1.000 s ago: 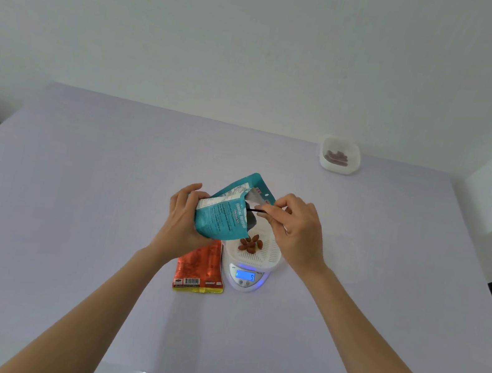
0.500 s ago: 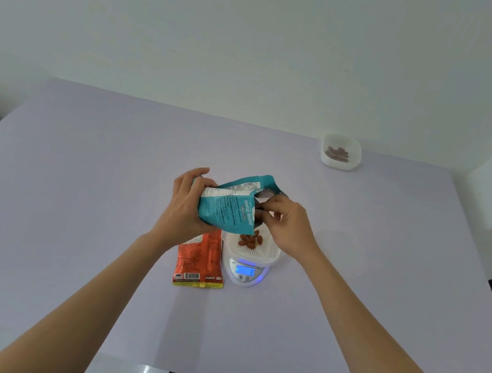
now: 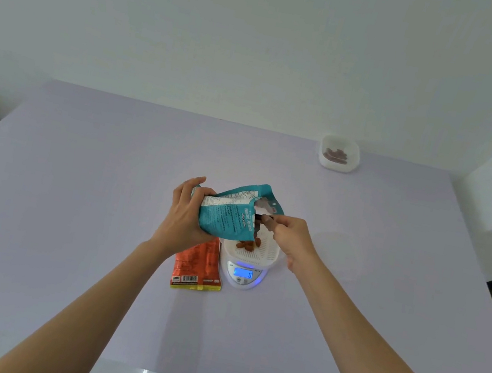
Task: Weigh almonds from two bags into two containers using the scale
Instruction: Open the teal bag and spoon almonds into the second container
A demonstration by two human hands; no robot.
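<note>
My left hand [image 3: 185, 213] grips a teal almond bag [image 3: 231, 213], tipped with its torn mouth pointing right, above the scale. My right hand [image 3: 290, 237] is at the bag's mouth, fingers pinched on an almond. A white ribbed container [image 3: 261, 251] holding a few almonds [image 3: 248, 245] rests on the white scale [image 3: 244, 274], whose blue display is lit. An orange almond bag [image 3: 196, 264] lies flat on the table, just left of the scale, partly under my left wrist.
A second white container [image 3: 340, 153] with several almonds stands at the table's far right, near the wall. The lilac table [image 3: 70, 204] reaches to the near edge at the bottom. A white ledge rises at the right.
The teal bag has tilted flatter, its mouth turned more to the right. My right hand slid right and came out from the bag's mouth, pinching an almond.
</note>
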